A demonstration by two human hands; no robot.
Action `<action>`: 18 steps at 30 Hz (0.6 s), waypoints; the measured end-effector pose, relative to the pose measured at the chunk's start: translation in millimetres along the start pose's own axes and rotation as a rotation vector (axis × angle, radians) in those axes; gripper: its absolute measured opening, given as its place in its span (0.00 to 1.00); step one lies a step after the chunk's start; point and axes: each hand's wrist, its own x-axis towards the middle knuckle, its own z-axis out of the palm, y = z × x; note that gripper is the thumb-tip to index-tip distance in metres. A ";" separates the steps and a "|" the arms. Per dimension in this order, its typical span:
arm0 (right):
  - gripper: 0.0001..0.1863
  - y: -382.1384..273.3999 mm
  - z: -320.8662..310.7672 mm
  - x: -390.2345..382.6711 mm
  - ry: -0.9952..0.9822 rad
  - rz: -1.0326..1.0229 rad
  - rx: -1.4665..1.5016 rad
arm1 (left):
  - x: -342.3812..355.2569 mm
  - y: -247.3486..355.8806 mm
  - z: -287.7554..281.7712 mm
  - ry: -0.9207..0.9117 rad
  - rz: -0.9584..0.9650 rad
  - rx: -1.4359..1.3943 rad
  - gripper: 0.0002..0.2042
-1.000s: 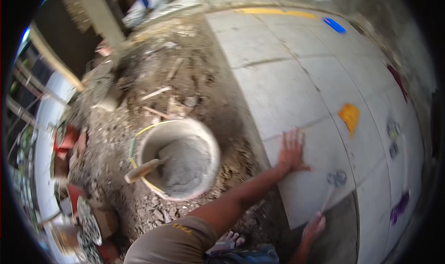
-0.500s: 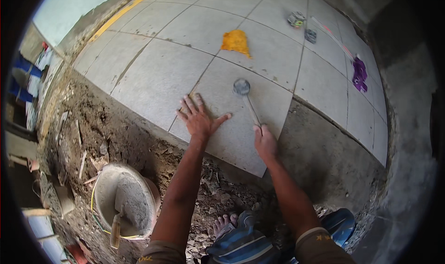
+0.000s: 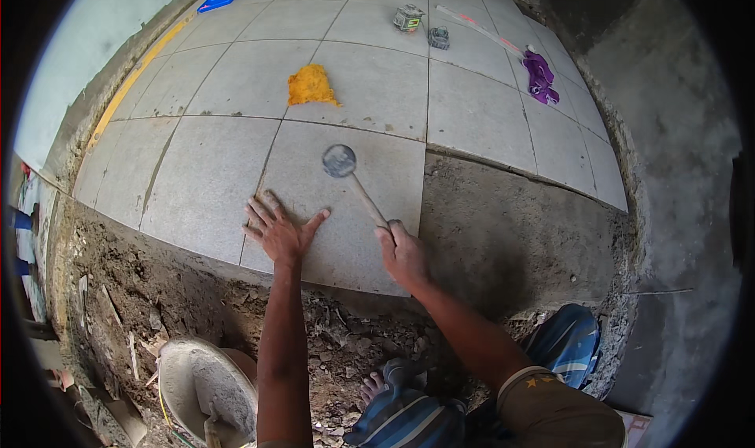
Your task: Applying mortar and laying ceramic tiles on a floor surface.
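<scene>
My left hand (image 3: 285, 232) lies flat with spread fingers on a large grey floor tile (image 3: 354, 235), near its left joint. In my right hand (image 3: 403, 253) is the pale handle of a rubber mallet (image 3: 340, 162). The mallet's round grey head is over the upper middle of the same tile; whether it touches the surface I cannot tell. Bare grey mortar bed (image 3: 519, 235) borders this tile on the right. A crumpled orange cloth (image 3: 311, 85) rests on the tiles just beyond.
At lower left, a bucket (image 3: 174, 377) of grey mortar holds a trowel (image 3: 212, 431). Rubble (image 3: 338, 346) covers the ground near my foot. Farther off lie a boxy device (image 3: 407, 18), a small dark block (image 3: 439, 38), a long straightedge (image 3: 480, 29), a purple cloth (image 3: 539, 78) and a blue tray (image 3: 219, 0).
The view has swung right, so the scene sits farther left. My left hand stays flat on the tile. The mallet, still in my right hand, shows its head at a different tilt.
</scene>
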 end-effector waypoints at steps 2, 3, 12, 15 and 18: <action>0.17 29.7 -4.8 -3.4 -0.009 0.010 -0.173 | 0.1 8.7 1.4 0.001 -0.002 -0.012 0.72; 0.18 33.4 -2.4 0.7 0.003 0.018 -0.220 | 1.4 7.7 1.8 0.000 -0.006 -0.010 0.72; 0.19 15.6 -12.7 -23.0 -0.042 0.183 0.058 | 3.6 -4.1 0.9 0.034 -0.024 -0.148 0.73; 0.18 -0.3 -0.9 -24.0 -0.007 0.098 0.008 | 1.4 -9.8 1.9 0.041 -0.015 -0.127 0.73; 0.18 23.5 14.9 -8.5 -0.042 0.013 -0.155 | -0.3 -13.4 1.5 0.036 -0.017 -0.143 0.73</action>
